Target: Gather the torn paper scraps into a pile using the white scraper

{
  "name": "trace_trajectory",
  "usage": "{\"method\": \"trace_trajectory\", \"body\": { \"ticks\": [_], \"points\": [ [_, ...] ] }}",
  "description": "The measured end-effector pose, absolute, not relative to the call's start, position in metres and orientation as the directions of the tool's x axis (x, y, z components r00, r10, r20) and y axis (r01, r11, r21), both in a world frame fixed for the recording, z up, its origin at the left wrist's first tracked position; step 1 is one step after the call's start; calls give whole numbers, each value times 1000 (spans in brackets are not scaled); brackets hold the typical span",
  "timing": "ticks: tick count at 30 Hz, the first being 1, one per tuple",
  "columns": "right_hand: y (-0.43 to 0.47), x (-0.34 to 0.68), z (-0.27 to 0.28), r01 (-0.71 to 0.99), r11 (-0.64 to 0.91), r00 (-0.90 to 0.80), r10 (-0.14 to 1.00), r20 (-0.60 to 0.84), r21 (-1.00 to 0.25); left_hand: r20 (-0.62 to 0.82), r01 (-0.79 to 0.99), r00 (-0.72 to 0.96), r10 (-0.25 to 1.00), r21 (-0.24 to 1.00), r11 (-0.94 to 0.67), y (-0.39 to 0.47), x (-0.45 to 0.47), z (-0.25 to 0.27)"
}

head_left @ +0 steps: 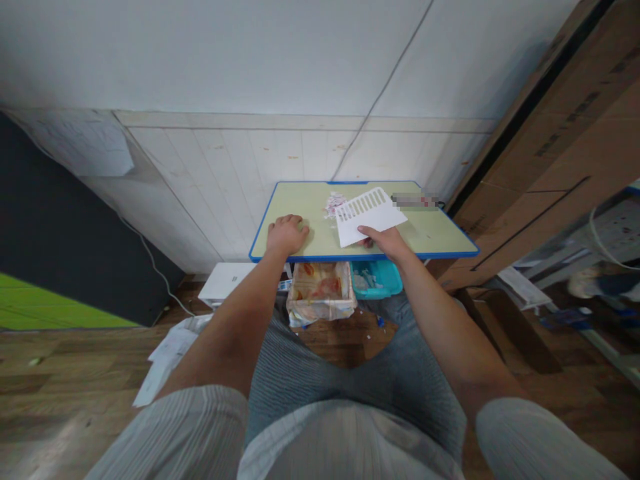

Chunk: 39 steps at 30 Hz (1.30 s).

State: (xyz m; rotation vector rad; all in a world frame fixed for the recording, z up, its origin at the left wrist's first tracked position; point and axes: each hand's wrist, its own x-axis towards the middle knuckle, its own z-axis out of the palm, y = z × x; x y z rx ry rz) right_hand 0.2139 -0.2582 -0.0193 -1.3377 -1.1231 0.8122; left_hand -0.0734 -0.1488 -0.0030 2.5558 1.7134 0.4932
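A white card [373,225] with a row of cut-out slots along its far edge is tilted above the small table. My right hand [381,241] grips it at the near edge, thumb on top and fingers underneath. Flat on the tabletop to the left lies my left hand [287,235], fingers a little apart and holding nothing. Between the hands, partly behind the card, is a pile of small white and reddish paper bits [334,202].
The pale yellow table [440,233] has a blue rim and stands against a white wall. Beneath it are a lined bin [321,303] and a turquoise basket [377,291]. Tall cardboard boxes [540,153] stand at the right. Papers [173,350] lie on the floor at left.
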Motion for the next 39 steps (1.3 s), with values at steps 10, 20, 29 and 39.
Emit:
{"method": "trace_trajectory", "body": {
  "ticks": [10, 20, 29, 39],
  "points": [
    [-238, 252, -28, 116, -73, 524, 852, -2, -990, 237, 901, 344, 909, 189, -390, -152, -73, 0],
    [-235, 250, -35, 160, -57, 571, 820, 45, -985, 236, 899, 354, 905, 179, -399, -151, -73, 1],
    [-240, 250, -33, 116, -67, 559, 829, 9, -991, 247, 896, 354, 902, 185, -403, -150, -73, 0],
    [-243, 248, -29, 110, -94, 499, 866, -27, -989, 239, 900, 349, 906, 185, -395, -150, -74, 0]
  ]
}}
